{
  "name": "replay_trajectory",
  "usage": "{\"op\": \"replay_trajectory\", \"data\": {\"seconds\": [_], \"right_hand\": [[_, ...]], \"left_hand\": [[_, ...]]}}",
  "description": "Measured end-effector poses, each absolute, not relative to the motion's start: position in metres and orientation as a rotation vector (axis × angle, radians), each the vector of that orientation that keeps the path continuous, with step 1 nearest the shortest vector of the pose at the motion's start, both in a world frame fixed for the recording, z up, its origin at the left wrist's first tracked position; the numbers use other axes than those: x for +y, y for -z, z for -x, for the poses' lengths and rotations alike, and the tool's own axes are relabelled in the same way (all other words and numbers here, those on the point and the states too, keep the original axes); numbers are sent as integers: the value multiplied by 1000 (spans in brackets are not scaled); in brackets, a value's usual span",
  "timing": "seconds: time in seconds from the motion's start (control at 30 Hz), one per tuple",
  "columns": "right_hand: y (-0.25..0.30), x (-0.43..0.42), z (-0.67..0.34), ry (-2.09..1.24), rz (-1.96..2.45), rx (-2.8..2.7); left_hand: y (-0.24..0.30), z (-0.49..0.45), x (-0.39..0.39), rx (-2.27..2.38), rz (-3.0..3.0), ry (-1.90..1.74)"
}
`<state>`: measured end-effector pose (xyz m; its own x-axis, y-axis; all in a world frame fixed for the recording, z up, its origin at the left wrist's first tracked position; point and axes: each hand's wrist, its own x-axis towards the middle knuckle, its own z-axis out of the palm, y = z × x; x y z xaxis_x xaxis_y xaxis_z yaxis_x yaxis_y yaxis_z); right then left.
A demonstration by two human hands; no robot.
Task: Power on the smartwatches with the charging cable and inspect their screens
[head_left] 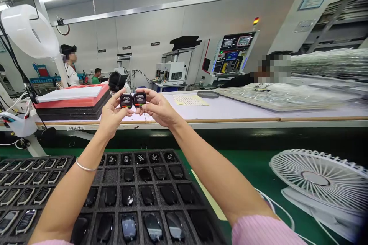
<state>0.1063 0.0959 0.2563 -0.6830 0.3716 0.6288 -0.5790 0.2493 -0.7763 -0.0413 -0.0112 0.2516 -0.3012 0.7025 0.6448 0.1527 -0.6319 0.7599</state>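
My left hand (114, 111) is closed on a black smartwatch body (126, 101), thumb below and fingers at its top edge. Right beside it, my right hand (159, 107) pinches a second smartwatch body (139, 100). Both screens are lit and face me, showing small white text and a coloured strip near the bottom; the text is too small to read. They are held up side by side above the front edge of the bench. Beneath my arms lies a dark foam tray (184, 214) with dark watch bodies in its compartments; some of the top-row screens are lit.
Left of it, another foam tray (70, 162) holds watch cases with pale frames. A white fan (316, 178) stands on the green surface at right. On the bench are stacked foam sheets (71, 101), a yellow dotted sheet (191, 99) and clear plastic trays (267, 95). Several people are beyond.
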Motion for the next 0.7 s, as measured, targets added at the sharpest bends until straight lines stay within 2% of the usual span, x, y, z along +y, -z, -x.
{"op": "replay_trajectory", "data": {"seconds": [0.4, 0.7], "right_hand": [[-125, 22, -137, -2050, 55, -1467], [-96, 14, -141, -2031, 81, -1482]], "left_hand": [[-150, 10, -96, 1288, -1116, -1663], [-119, 5, -102, 1318, -1042, -1664]]}}
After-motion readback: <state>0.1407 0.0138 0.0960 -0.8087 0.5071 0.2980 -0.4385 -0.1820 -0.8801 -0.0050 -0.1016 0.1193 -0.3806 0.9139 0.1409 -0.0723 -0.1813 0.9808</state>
